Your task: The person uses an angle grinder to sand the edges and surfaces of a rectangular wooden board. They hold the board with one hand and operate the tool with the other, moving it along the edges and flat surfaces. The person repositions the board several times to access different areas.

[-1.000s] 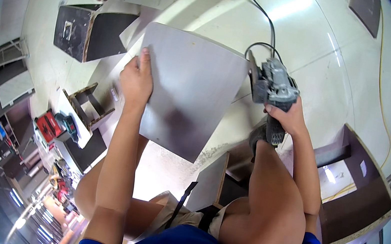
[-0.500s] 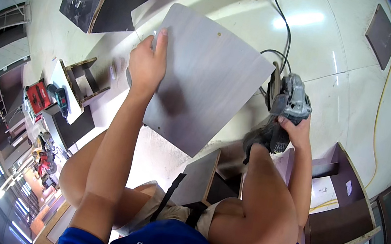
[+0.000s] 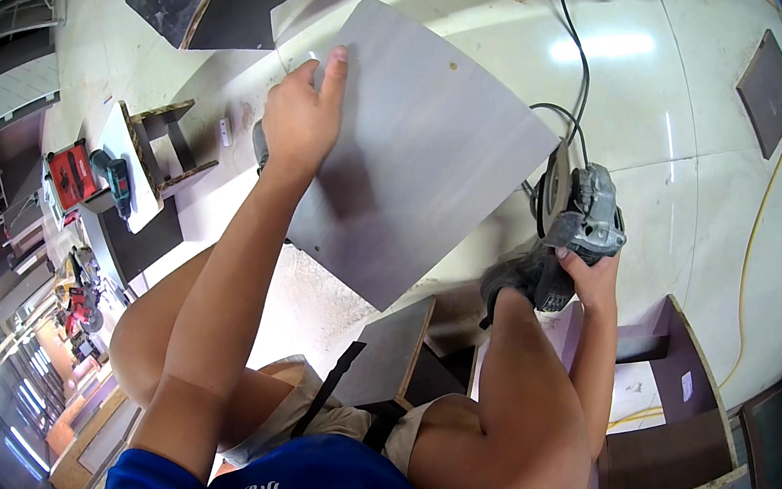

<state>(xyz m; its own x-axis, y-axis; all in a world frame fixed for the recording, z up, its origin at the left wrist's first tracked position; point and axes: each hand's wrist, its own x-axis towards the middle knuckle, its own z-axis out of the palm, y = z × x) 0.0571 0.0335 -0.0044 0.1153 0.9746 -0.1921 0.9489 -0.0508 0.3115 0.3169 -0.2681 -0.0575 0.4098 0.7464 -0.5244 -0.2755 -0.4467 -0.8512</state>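
A pale grey wood-grain panel (image 3: pixel 435 150) with a curved far edge and small holes lies tilted in front of me. My left hand (image 3: pixel 303 120) is closed on its left edge, thumb on top, the other fingers partly hidden beneath. In my right hand (image 3: pixel 594 275) is a grey and black angle grinder (image 3: pixel 590 214), held by its body beside my right knee. The grinder's disc (image 3: pixel 555 190) stands on edge by the panel's right corner. Whether disc and panel touch, I cannot tell. A black cable (image 3: pixel 584 66) runs from around the grinder to the far side.
Dark board pieces (image 3: pixel 255 7) stand at the far left. A drill (image 3: pixel 112 183) and a red case (image 3: pixel 73 175) are nearer on the left. An open-framed brown cabinet piece (image 3: pixel 672 459) is at my right. A yellow cord (image 3: pixel 756 249) crosses the tiled floor; a brown board (image 3: pixel 767 93) lies beyond.
The panel and my left hand have shifted slightly right and away in view. The grinder has moved a little nearer and right, its disc still beside the panel's corner. Both grips are unchanged.
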